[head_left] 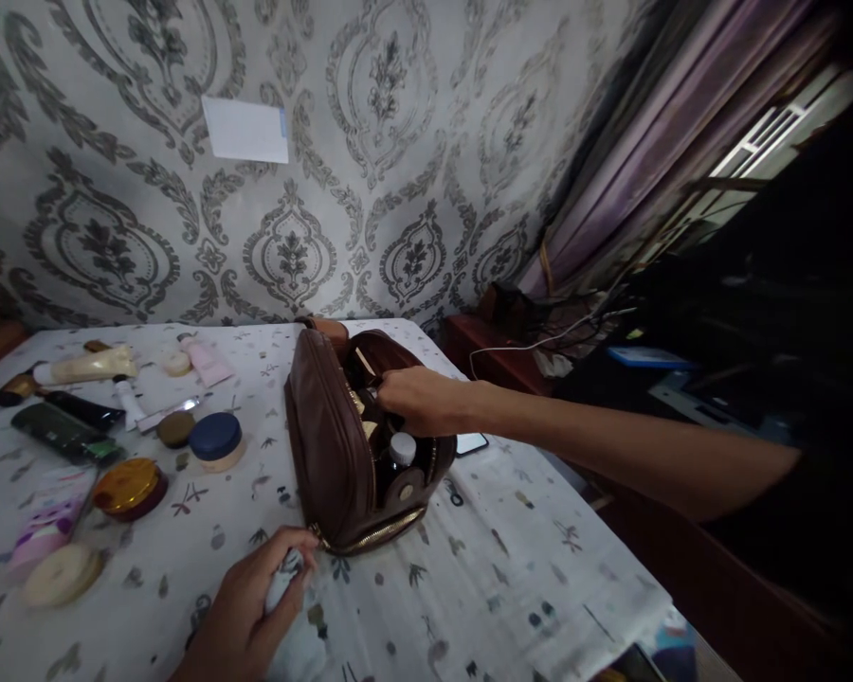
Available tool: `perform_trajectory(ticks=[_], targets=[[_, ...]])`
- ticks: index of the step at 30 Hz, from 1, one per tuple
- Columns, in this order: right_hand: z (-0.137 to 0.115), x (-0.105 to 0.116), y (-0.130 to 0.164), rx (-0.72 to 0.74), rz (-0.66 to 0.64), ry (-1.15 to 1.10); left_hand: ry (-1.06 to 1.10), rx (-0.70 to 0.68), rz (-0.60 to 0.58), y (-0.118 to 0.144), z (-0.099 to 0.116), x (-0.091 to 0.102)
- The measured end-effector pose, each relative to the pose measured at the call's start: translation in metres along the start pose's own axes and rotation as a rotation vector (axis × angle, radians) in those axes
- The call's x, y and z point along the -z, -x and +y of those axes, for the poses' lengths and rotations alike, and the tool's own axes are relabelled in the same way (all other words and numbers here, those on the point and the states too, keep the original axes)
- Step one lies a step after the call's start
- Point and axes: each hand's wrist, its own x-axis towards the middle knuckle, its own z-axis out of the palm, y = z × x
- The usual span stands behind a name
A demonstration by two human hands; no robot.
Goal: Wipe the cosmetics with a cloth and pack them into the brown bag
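A brown leather toiletry bag (323, 426) with a gold zipper (390, 532) stands unzipped on the table. My right hand (416, 398) reaches into its opening, fingers bent and closed; their tips and whatever they hold are hidden. Just below that hand, a bottle with a white cap (402, 449) sits inside the bag, with other pale and gold items partly visible. My left hand (263, 597) is at the bag's lower front corner. Its thumb and index finger pinch the end of the zipper there. A pale patch shows between these fingers, too unclear to name.
On the left lie a blue-lidded jar (216, 439), an amber-lidded jar (129, 488), a dark green tube (63, 433), a pink tube (206, 360), a cream tube (89, 365) and a round beige container (63, 575). A phone (471, 443) lies right of the bag on the patterned tablecloth (512, 568).
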Motion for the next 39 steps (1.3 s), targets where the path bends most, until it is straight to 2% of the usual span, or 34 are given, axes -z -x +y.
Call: perform_trajectory(ticks=[3,8,14,23,30,34,37,39], targets=[[0.001,-0.004,-0.002,0.027,0.008,0.009,-0.020,-0.023,-0.039,-0.001,-0.003,0.001],[0.008,-0.010,0.000,0.059,0.062,-0.070,-0.012,0.011,0.017,0.001,0.002,-0.002],[0.001,-0.009,-0.002,-0.049,-0.042,-0.023,0.016,0.014,-0.019,0.000,0.006,-0.001],[0.001,0.009,0.006,0.030,-0.086,-0.029,-0.001,0.000,-0.037,-0.001,0.010,-0.001],[-0.003,0.006,0.007,0.050,-0.051,0.023,-0.036,0.004,-0.036,-0.002,0.005,0.001],[-0.003,0.020,0.013,0.056,-0.112,0.011,-0.073,-0.021,-0.116,-0.003,0.002,0.004],[0.000,0.038,0.019,0.090,-0.201,-0.028,-0.070,0.024,-0.076,-0.002,0.005,0.003],[0.002,0.046,0.020,0.117,-0.215,-0.048,-0.067,0.031,-0.067,-0.002,0.007,0.003]])
